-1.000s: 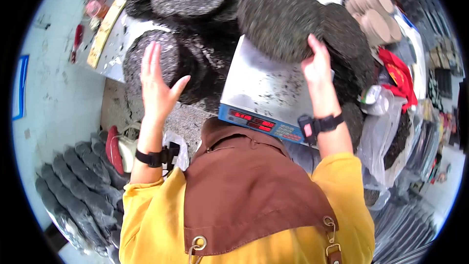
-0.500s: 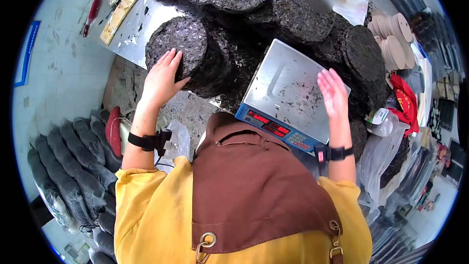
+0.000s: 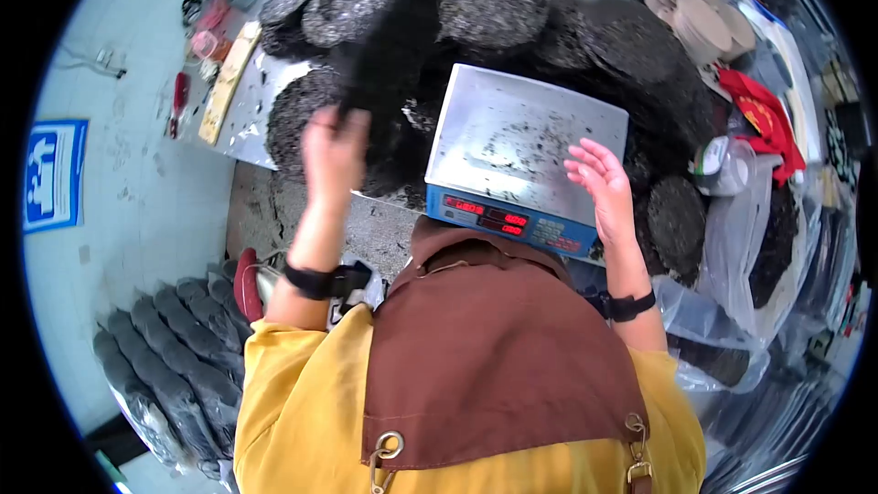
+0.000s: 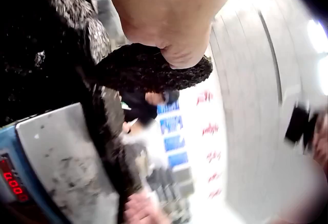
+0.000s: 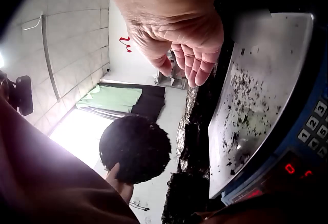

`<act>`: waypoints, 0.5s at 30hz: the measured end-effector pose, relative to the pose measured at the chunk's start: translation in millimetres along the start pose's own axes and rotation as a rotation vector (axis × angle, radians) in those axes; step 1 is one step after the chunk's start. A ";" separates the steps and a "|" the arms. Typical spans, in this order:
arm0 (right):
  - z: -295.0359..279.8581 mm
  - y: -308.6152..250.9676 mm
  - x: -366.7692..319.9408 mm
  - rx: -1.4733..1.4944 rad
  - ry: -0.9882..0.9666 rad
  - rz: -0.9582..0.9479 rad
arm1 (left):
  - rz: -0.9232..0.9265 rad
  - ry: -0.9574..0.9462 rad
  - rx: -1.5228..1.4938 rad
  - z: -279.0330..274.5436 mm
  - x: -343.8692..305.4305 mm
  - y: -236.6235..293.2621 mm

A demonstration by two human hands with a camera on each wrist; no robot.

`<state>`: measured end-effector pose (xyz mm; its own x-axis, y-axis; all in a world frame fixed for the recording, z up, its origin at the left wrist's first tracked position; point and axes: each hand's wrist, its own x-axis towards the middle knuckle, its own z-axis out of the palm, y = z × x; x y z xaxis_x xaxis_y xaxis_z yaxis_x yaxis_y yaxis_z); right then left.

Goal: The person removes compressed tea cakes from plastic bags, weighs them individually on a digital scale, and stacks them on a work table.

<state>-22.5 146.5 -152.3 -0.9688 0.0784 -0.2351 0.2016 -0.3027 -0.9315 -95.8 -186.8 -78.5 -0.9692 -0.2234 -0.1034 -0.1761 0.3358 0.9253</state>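
My left hand (image 3: 334, 151) grips a round, dark cake of what looks like dried seaweed (image 3: 398, 46), raised on edge and blurred in the head view. In the right wrist view the same cake shows its broad face, with the hand at its lower edge. Below it stands a stack of like cakes (image 3: 297, 119). My right hand (image 3: 604, 187) hovers palm inward at the right side of a digital scale (image 3: 530, 119), fingers loosely bent and holding nothing. Dark crumbs lie scattered on the scale's metal plate, and its red display is lit.
More seaweed cakes (image 3: 494, 5) are heaped behind and right of the scale. A yellowish wooden strip (image 3: 229, 82) lies at the table's left edge. On the right are tan discs (image 3: 702, 27), a red cloth (image 3: 764, 119) and a clear plastic jar (image 3: 727, 165).
The cake earlier in my right hand has left it; that hand stays by the scale's right side. My left hand moved onto the left stack, then raised a cake from there.
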 end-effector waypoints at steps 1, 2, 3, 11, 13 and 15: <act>-11.5 1.4 -0.9 -0.078 0.003 -0.067 | 0.570 -0.080 0.295 39.7 -18.1 6.1; -25.9 5.4 -1.6 -0.159 0.005 -0.132 | 0.802 -0.251 0.551 66.3 -17.2 -23.2; -46.5 10.7 -3.6 -0.325 0.076 -0.180 | 0.849 -0.425 0.754 91.1 -31.0 -20.6; -244.8 71.1 -77.6 -1.640 0.575 0.286 | 0.664 -0.438 0.776 63.4 -38.5 -25.1; -247.9 97.5 -77.5 -1.702 0.464 0.515 | 0.631 -0.419 0.786 52.8 -39.3 -21.5; -254.2 107.2 -74.9 -1.732 0.477 0.452 | 0.642 -0.418 0.836 48.2 -44.0 -12.2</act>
<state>108.3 349.6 -305.1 -0.7503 0.5996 -0.2785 0.6039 0.7930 0.0805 -59.3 -136.9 -102.8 -0.8756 0.4810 0.0438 0.4666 0.8190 0.3339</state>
